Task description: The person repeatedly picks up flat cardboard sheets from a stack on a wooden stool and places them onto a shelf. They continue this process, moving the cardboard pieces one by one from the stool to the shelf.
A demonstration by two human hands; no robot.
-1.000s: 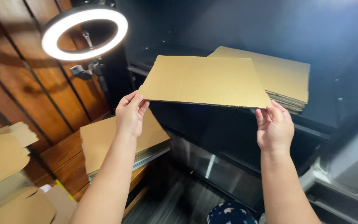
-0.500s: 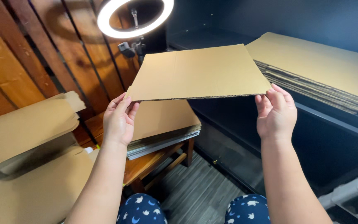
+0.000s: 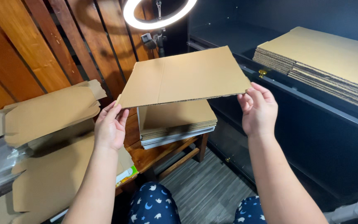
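Cardboard sheet (image 3: 185, 76) held flat at twelve o'clock — left hand (image 3: 110, 126) pinches its corner; right hand (image 3: 258, 108) grips the other; cardboard stack (image 3: 328, 58) at two o'clock.

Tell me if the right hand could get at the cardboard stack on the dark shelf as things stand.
Probably not at once: the right hand grips the flat cardboard sheet together with the left hand. The path to the cardboard stack looks open otherwise.

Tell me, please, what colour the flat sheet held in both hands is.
Plain tan-brown cardboard sheet, unprinted; the head view shows it.
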